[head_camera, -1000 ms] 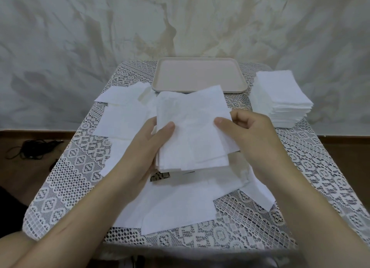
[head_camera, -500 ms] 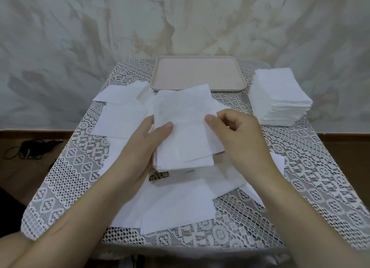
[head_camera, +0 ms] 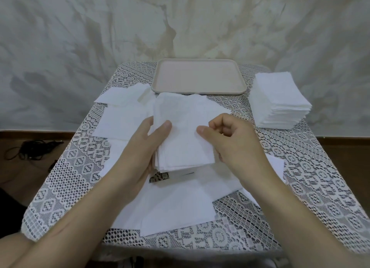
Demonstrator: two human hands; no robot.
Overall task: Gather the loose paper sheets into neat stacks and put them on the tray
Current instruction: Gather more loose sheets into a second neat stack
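Between both hands I hold a bundle of white paper sheets above the middle of the table. My left hand grips its left edge, thumb on top. My right hand pinches the right side, thumb on the top sheet and fingers curled. The top sheets sit askew. A beige tray stands bare at the far edge. Loose white sheets lie under my hands, and more loose sheets lie to the left.
A tall neat stack of white sheets stands at the back right on the lace tablecloth. A stained wall rises behind the table. A black cable lies on the floor at the left.
My right hand has slid left along the bundle, pushing the sheets closer together. The right part of the bundle is narrower now. My left hand has hardly moved.
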